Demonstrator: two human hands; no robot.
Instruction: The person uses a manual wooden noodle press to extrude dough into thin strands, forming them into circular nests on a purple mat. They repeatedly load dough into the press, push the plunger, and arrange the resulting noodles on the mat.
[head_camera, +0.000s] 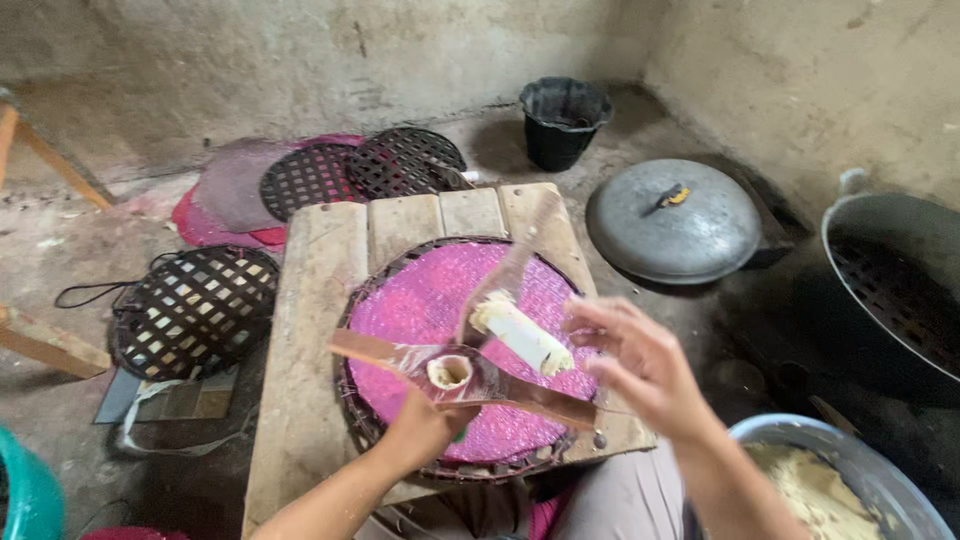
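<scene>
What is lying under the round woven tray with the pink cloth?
The woven tray rests on a low table of wooden planks, whose boards show around the rim. The planks directly beneath it, and the tray's own weave under the pink cloth, are covered.

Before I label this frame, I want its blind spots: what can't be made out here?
- Left hand: fingers hidden behind the clear plastic sheet and a small tube.
- Right hand: motion-blurred; contact with the pale roll is unclear.
- Dough basin: cut by the bottom edge.
- Big pot: cut by the right edge.
- Black bucket: inside too dark.
</scene>
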